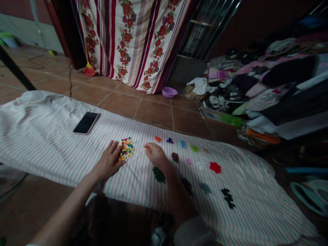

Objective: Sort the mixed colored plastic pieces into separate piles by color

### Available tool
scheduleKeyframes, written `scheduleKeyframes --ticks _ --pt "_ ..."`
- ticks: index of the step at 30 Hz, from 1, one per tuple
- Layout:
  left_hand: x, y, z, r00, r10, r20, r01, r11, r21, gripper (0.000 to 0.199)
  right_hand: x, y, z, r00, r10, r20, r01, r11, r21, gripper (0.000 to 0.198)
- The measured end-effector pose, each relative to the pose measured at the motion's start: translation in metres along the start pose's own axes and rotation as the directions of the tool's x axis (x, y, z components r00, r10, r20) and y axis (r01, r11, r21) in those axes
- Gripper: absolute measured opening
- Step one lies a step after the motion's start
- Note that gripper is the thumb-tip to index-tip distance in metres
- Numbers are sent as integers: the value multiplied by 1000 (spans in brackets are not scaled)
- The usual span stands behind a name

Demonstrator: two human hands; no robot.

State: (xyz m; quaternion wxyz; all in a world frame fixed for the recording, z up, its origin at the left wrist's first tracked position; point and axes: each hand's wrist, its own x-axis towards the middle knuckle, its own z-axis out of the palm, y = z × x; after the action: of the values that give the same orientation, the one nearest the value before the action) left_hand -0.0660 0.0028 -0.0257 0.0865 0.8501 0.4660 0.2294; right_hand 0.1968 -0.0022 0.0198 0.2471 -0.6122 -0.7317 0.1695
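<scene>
My left hand (109, 160) lies open with fingers spread at the near-left edge of a mixed heap of small coloured pieces (127, 150), its fingertips touching them. Right of the heap, my right hand (156, 156) is closed in a pinch; a bit of a yellow piece (145, 148) shows at its fingertips. Beyond it lie sorted piles: orange (158, 138), purple (169, 140), blue (182, 143), lime green (194, 148) and brown (175, 157). A dark green pile (158, 174) sits beside my right forearm, which partly covers it.
Farther right are red (215, 167), white (200, 165), grey (205, 188) and black piles (227, 199). A phone (86, 123) rests at left on the striped cloth (51, 143). Beyond the table stand a purple basin (169, 92), a curtain (138, 41) and heaped clothes (246, 78).
</scene>
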Motion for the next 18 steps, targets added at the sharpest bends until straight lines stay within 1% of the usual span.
scheduleKeyframes --ticks 4,7,11,15,18 --pt "1 -3 2 1000 -15 5 15 1000 6 61 -2 26 -25 995 54 -81 -51 998 30 20" --pt "3 -4 2 1000 -7 18 6 1000 10 62 -6 43 -35 990 108 -92 -107 994 15 19" --pt "4 -7 1 1000 -16 23 16 1000 -5 65 -10 53 -38 993 105 -58 -107 994 -37 19" --pt "5 -10 0 999 -16 45 17 1000 -19 70 -13 55 -39 996 90 23 -87 991 -100 21" --pt "6 -10 -2 998 -29 62 30 999 -18 71 -14 55 -42 995 73 73 -66 993 -97 21"
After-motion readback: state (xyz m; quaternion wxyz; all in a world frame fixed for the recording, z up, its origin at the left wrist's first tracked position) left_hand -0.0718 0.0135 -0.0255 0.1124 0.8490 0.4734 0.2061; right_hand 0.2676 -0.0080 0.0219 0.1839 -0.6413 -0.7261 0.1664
